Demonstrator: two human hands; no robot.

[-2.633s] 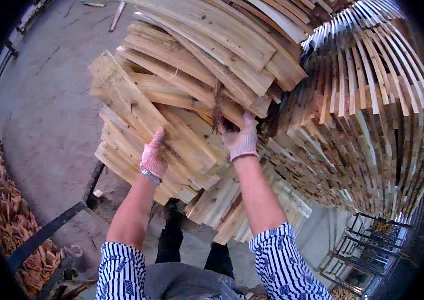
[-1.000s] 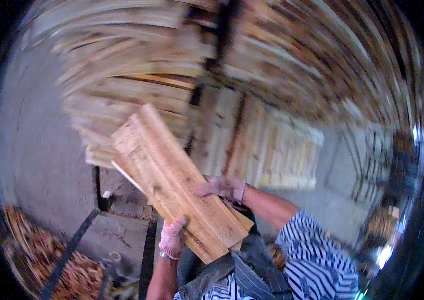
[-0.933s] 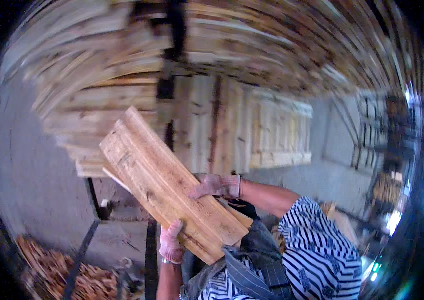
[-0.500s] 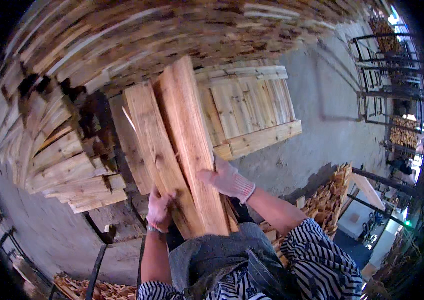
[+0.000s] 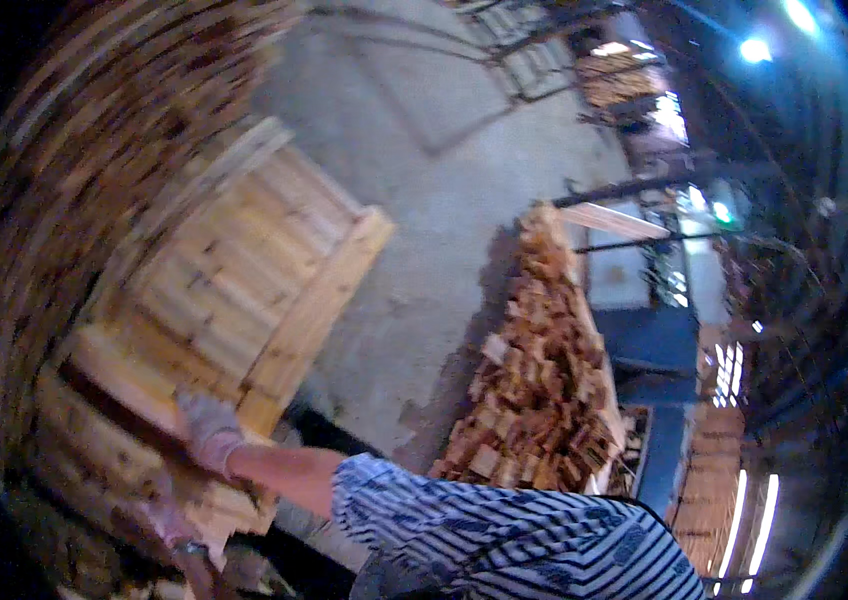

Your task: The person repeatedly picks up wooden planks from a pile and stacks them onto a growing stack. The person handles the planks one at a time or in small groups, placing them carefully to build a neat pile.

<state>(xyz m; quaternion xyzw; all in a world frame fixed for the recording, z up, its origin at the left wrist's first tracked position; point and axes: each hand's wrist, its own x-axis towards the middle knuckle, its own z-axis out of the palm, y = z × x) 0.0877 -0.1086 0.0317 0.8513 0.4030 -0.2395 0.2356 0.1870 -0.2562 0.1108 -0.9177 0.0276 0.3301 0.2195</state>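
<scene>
Both my gloved hands are at the lower left, around two long wooden boards lying side by side with a dark gap between them. My right hand [image 5: 210, 432] grips the edge of the upper board [image 5: 129, 375], thumb over its face. Lower down, my left hand [image 5: 166, 518] is closed on the lower board [image 5: 94, 445], its fingers smeared by motion. Just beyond the boards lies a stack of flat planks [image 5: 234, 265], with a crosswise plank [image 5: 319, 310] along its near right side.
A long wall of stacked timber [image 5: 74, 190] runs along the left. To the right stands a heap of short wood pieces [image 5: 534, 390] beside blue equipment [image 5: 649, 345]. Dark metal racks [image 5: 519, 55] are on the concrete floor [image 5: 444, 190] at the back.
My view has swung to the right, so hands, boards and plank stack now appear farther left. Both hands still hold the boards. The wood heap and bright lamps have come more into view.
</scene>
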